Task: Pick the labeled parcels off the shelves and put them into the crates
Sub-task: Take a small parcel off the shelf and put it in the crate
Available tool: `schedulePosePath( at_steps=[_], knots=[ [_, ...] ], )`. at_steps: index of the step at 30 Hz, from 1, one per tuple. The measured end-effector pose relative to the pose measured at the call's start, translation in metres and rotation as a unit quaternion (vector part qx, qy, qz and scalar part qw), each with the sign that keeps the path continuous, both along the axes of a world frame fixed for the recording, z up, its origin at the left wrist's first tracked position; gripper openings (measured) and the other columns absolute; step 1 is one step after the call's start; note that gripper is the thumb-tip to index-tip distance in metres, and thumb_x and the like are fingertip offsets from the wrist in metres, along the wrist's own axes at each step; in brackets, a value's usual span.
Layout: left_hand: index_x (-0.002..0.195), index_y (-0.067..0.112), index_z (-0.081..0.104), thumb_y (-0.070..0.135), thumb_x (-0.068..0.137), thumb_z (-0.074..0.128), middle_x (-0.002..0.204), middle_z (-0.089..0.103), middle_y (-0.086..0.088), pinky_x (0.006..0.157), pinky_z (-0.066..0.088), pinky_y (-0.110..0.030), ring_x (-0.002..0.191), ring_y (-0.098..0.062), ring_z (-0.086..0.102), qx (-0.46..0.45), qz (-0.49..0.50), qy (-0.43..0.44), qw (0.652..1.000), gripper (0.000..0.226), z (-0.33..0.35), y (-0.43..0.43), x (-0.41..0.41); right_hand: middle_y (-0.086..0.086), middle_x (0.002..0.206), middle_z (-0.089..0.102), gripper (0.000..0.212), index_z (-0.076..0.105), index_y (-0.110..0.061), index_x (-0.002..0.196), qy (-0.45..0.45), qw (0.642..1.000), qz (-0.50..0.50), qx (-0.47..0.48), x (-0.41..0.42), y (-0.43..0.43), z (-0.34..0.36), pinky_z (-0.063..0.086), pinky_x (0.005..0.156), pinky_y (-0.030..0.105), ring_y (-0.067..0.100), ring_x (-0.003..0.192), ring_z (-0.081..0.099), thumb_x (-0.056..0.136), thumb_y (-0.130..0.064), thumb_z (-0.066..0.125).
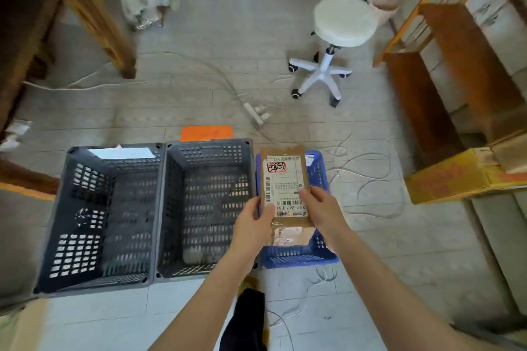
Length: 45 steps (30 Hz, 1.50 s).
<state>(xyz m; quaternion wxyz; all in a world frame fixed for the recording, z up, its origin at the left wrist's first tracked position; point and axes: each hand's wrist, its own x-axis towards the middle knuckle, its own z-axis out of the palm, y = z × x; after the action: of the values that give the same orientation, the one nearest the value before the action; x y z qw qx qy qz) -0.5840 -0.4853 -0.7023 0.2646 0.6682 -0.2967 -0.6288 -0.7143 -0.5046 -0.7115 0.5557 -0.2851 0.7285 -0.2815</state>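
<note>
I see the parcel (286,188) held flat between both hands above the blue crate (299,258), label up. My left hand (254,225) grips its near left edge, thumb on the label; my right hand (320,209) clasps the near right edge. The parcel covers most of the blue crate (its inside is hidden). 2 grey crates (205,208) stand just left of it, side by side. The label's small print is too blurred to read.

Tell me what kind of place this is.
Probably a small parcel sorting or storage room: a labeled parcel held over a blue crate, two dark crates, and wooden shelves.
</note>
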Motion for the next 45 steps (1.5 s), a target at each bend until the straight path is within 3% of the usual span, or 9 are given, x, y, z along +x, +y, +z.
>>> schedulePosePath(
  at_steps=[5,9,12,18,22,27,34,41,45],
  knots=[
    [0.120,0.033,0.045,0.023,0.100,0.038,0.112,0.062,0.006,0.065,0.045,-0.023,0.092,-0.015,0.059,0.067,-0.006,0.016,0.998,0.024,-0.108,-0.056,-0.030,0.001,0.094,0.065,0.015,0.055,-0.015,0.104,0.024,0.999,-0.003,0.047,-0.021,-0.056,-0.110,0.049,0.060,0.020,0.008,0.075,0.062,0.098,-0.021,0.042],
    [0.126,0.020,0.046,0.025,0.100,0.037,0.117,0.061,-0.004,0.078,0.046,-0.030,0.094,-0.019,0.059,0.128,0.027,-0.024,0.991,0.028,-0.214,-0.083,-0.061,0.003,0.102,0.066,0.022,0.055,-0.015,0.109,0.057,0.995,0.022,0.077,-0.035,-0.089,-0.217,0.053,0.073,0.032,0.017,0.088,0.064,0.099,-0.025,0.039],
    [0.127,0.003,0.044,0.034,0.098,0.039,0.118,0.057,-0.012,0.080,0.041,-0.031,0.096,-0.024,0.056,0.220,0.095,-0.042,0.970,0.044,-0.297,-0.096,-0.091,0.009,0.108,0.065,0.027,0.054,-0.011,0.111,0.091,0.990,0.044,0.096,-0.046,-0.109,-0.302,0.052,0.085,0.043,0.025,0.095,0.063,0.099,-0.027,0.036],
    [0.127,0.010,0.048,0.028,0.097,0.042,0.121,0.060,-0.011,0.092,0.045,-0.045,0.106,-0.032,0.058,0.240,0.269,0.011,0.933,0.036,-0.453,-0.117,-0.131,0.013,0.109,0.061,0.022,0.050,-0.009,0.101,0.118,0.986,0.062,0.098,-0.062,-0.135,-0.455,0.049,0.088,0.047,0.029,0.099,0.060,0.100,-0.023,0.033],
    [0.108,-0.002,0.057,0.025,0.094,0.052,0.104,0.064,-0.019,0.085,0.051,-0.041,0.094,-0.033,0.063,0.252,0.385,0.000,0.888,0.030,-0.520,-0.129,-0.133,0.014,0.110,0.063,0.028,0.053,-0.003,0.111,0.128,0.985,0.089,0.070,-0.053,-0.139,-0.521,0.048,0.089,0.045,0.032,0.102,0.060,0.099,-0.021,0.036],
    [0.114,-0.004,0.055,0.031,0.094,0.049,0.117,0.061,-0.024,0.091,0.050,-0.050,0.105,-0.039,0.061,0.256,0.404,-0.020,0.878,0.041,-0.562,-0.138,-0.126,0.015,0.113,0.063,0.027,0.050,-0.004,0.118,0.117,0.986,0.103,0.053,-0.040,-0.147,-0.556,0.050,0.084,0.042,0.031,0.100,0.061,0.100,-0.019,0.036],
    [0.107,0.001,0.063,0.037,0.088,0.051,0.112,0.066,-0.021,0.092,0.050,-0.046,0.105,-0.037,0.062,0.242,0.315,-0.007,0.918,0.043,-0.523,-0.133,-0.118,0.014,0.118,0.056,0.029,0.046,-0.008,0.123,0.139,0.976,0.136,0.097,-0.049,-0.148,-0.514,0.043,0.085,0.034,0.026,0.106,0.054,0.100,-0.022,0.035],
    [0.105,0.004,0.054,0.026,0.098,0.040,0.084,0.055,-0.002,0.071,0.041,-0.029,0.073,-0.019,0.051,0.192,0.293,-0.025,0.936,0.028,-0.328,-0.128,-0.068,0.005,0.100,0.053,0.032,0.052,-0.003,0.118,0.170,0.968,0.170,0.073,-0.015,-0.152,-0.338,0.041,0.082,0.034,0.023,0.094,0.052,0.099,-0.023,0.037],
    [0.127,0.006,0.052,0.029,0.098,0.040,0.128,0.056,-0.012,0.092,0.044,-0.034,0.108,-0.028,0.054,0.111,0.309,-0.061,0.943,0.039,-0.219,-0.133,-0.004,0.002,0.080,0.053,0.021,0.053,-0.012,0.087,0.154,0.963,0.217,0.029,0.040,-0.168,-0.230,0.036,0.070,0.032,0.019,0.072,0.049,0.098,-0.021,0.037]
  ],
)
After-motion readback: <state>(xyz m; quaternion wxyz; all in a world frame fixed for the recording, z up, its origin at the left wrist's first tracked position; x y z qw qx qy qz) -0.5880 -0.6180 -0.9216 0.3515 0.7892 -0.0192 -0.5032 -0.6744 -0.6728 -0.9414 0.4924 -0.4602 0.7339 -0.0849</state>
